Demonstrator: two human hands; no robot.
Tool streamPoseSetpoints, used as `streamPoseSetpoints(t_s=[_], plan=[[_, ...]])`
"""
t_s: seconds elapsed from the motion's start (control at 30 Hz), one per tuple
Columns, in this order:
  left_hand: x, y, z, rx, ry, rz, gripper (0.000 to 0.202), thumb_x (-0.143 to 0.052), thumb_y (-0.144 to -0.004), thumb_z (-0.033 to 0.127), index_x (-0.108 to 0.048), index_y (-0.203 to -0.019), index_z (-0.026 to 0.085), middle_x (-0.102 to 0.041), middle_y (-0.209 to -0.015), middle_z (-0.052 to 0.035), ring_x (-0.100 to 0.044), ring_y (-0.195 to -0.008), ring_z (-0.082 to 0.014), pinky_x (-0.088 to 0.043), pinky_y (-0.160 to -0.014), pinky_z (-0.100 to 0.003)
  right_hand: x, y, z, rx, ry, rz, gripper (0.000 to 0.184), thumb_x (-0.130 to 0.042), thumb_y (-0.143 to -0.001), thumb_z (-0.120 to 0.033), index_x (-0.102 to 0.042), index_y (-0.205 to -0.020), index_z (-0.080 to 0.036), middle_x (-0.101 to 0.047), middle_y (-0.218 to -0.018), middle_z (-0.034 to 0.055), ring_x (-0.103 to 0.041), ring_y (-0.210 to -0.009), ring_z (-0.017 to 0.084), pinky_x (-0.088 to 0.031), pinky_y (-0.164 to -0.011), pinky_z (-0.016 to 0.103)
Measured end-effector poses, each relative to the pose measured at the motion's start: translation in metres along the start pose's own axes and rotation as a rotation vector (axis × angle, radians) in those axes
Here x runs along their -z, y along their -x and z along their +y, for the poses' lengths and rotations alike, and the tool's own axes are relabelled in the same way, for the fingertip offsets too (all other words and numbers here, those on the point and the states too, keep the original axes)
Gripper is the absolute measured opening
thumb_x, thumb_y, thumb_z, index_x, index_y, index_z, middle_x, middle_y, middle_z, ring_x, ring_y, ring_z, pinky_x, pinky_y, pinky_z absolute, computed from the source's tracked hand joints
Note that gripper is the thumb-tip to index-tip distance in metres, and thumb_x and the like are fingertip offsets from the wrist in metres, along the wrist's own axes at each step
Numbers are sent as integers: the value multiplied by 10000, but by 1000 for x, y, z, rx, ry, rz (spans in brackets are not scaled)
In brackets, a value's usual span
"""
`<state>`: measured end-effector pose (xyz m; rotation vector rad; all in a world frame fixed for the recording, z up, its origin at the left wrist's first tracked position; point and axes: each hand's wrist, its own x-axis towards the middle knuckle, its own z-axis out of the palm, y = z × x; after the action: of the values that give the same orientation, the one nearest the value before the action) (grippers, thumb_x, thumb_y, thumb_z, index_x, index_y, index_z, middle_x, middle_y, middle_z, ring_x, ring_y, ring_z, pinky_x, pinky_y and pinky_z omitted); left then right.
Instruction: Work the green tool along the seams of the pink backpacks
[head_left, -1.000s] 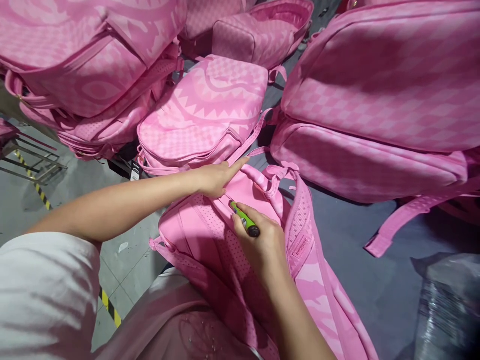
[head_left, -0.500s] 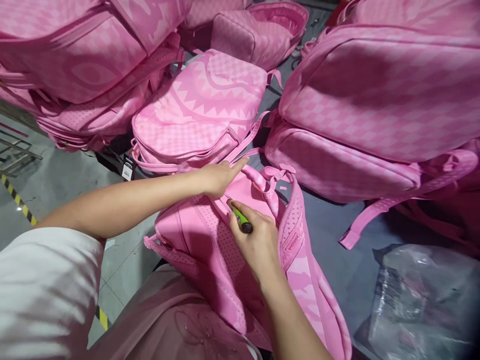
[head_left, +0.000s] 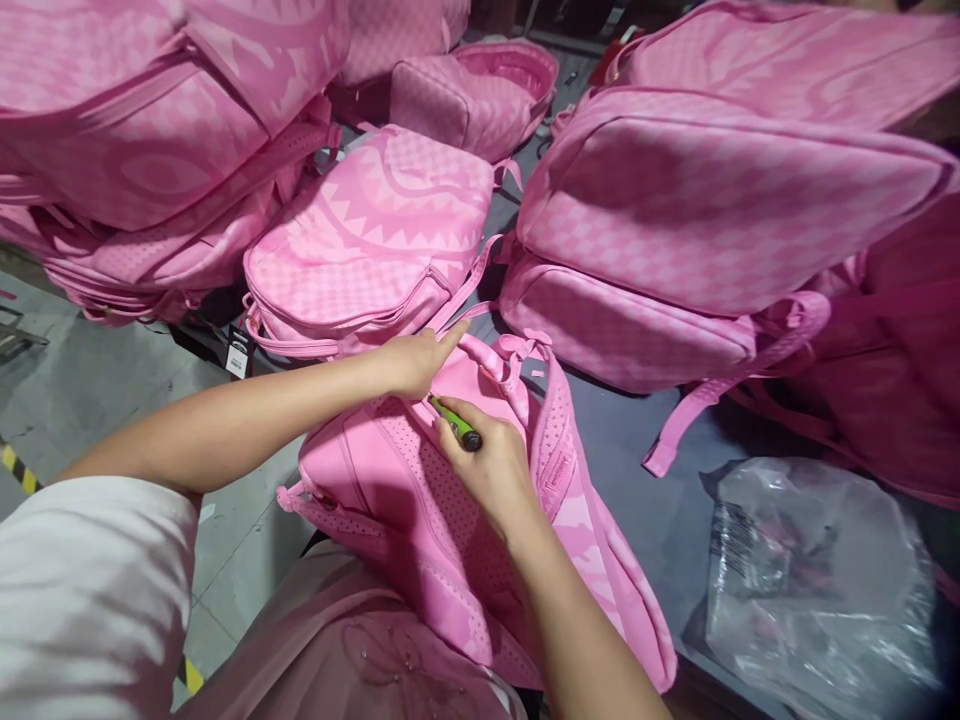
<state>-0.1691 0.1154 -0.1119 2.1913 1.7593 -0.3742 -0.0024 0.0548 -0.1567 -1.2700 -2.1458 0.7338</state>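
A pink backpack (head_left: 420, 500) lies back side up in front of me on a dark grey table (head_left: 637, 500), its mesh padding and shoulder straps facing me. My left hand (head_left: 411, 362) rests on its top edge, fingers closed around the fabric near the handle, index finger stretched out. My right hand (head_left: 491, 468) presses on the back panel and grips a thin green tool with a black end (head_left: 456, 424), whose tip points at the seam near my left hand.
Several more pink backpacks (head_left: 375, 240) are piled along the back, with big ones at left (head_left: 135, 150) and right (head_left: 675, 210). A crumpled clear plastic bag (head_left: 817, 580) lies at the right front. Grey floor with yellow-black tape (head_left: 11, 465) shows at left.
The view has shifted to the right, so the plastic bag shows more. Both hands keep their hold on the backpack; the green tool stays at the seam.
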Motion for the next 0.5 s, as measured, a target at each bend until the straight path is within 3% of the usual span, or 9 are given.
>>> streamPoseSetpoints(t_s=[0.17, 0.27, 0.37, 0.43, 0.5], plan=[[4, 3, -3, -39, -45, 18, 1014, -586, -861, 214, 99, -1608, 192, -558, -1383, -219, -693, -1099, -304, -534, -805, -326, 2, -3, -5, -23, 23, 3, 269, -568, -911, -244, -763, -1091, -203, -801, -931, 82, -750, -802, 213, -538, -785, 294], [3, 9, -4, -78, -44, 36, 1007, -568, -829, 166, 79, -1600, 139, -547, -1413, -229, -674, -1158, -289, -518, -876, -311, 3, 2, -15, -60, 53, -24, 178, -578, -916, -218, -754, -903, -201, -783, -822, 54, -710, -721, 173, -465, -712, 249], [-2, -1, -14, -149, -61, 84, 1036, -574, -857, 293, 138, -1571, 56, -569, -1359, -274, -633, -1219, -337, -506, -923, -347, 4, -2, -16, -68, 66, -44, 161, -593, -925, -279, -732, -880, -210, -774, -811, 21, -690, -723, 160, -424, -695, 246], [-6, -14, -22, -146, -90, 106, 946, -481, -909, 331, 143, -1576, 85, -626, -1267, -248, -672, -1128, -340, -515, -880, -368, 13, -4, -12, -101, 110, -23, 185, -597, -908, -329, -727, -873, -203, -770, -802, 30, -696, -754, 193, -436, -712, 271], [-11, -20, -28, -147, -101, 131, 918, -444, -918, 360, 143, -1581, 120, -656, -1212, -225, -692, -1061, -346, -520, -842, -378, 37, 11, -5, -88, 88, 79, 172, -583, -884, -307, -715, -860, -199, -772, -831, 37, -704, -800, 203, -471, -761, 285]])
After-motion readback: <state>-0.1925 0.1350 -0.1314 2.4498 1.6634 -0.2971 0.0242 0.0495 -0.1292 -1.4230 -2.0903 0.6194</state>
